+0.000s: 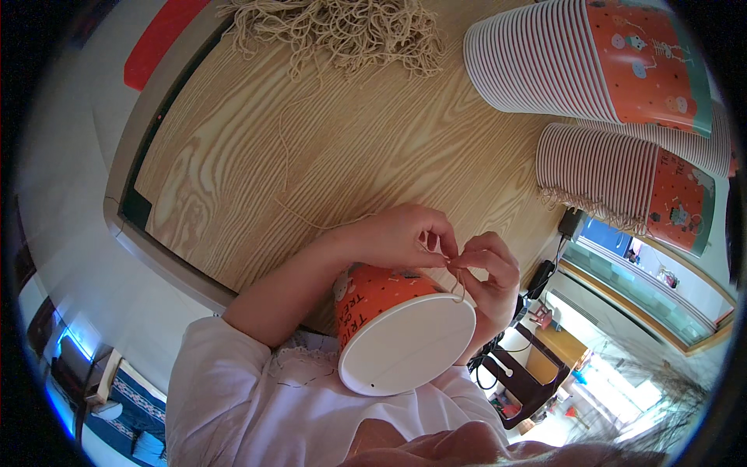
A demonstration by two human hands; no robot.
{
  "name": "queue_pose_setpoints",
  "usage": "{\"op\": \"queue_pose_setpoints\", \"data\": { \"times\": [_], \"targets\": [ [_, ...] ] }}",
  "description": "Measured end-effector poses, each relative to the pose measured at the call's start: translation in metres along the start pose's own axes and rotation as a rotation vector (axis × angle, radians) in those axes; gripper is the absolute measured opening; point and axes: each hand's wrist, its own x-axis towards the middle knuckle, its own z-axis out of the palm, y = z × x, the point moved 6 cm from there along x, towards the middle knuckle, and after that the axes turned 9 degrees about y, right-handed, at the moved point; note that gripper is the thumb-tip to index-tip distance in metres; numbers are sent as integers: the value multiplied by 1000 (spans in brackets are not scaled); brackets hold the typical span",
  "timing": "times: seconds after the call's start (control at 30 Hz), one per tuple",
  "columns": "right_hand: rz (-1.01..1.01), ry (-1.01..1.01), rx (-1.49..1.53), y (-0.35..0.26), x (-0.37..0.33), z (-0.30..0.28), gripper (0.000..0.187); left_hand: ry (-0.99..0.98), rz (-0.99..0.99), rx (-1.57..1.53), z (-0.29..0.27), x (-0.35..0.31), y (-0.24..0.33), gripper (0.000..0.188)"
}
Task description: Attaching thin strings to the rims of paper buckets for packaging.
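Observation:
My left hand (412,236) and my right hand (492,274) meet above the rim of an orange printed paper bucket (406,346). Fingertips of both are pinched together on a thin beige cord (461,286) at the rim. The bucket is tilted against my body, its round white mouth facing me, and a small dark hole shows near the rim's lower edge. A loose length of the cord trails from under my left forearm across the table. Whether a knot sits between the fingertips is too small to tell.
A tangled heap of beige cords (350,35) lies at the table's far edge. Nested stacks of orange buckets (545,62) lie at the right, one stack (599,167) with cords along its side. Black cables and a dark chair (517,381) are beyond the table's right edge.

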Motion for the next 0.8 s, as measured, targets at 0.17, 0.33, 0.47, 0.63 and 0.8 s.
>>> {"op": "queue_pose_setpoints", "data": {
  "times": [0.17,0.33,0.47,0.63,0.8],
  "targets": [
    [72,41,29,1,1,0,26,31,9,42,-2,0,-5,14],
    [19,8,30,3,-2,0,26,41,-15,48,-3,1,-7,13],
    [63,39,35,3,3,1,24,42,-26,37,-2,2,-6,14],
    [75,-3,24,6,0,5,21,25,-63,45,-2,0,-10,16],
    [32,-75,73,1,-2,1,21,29,-146,82,-1,-2,-19,16]
  ]
}}
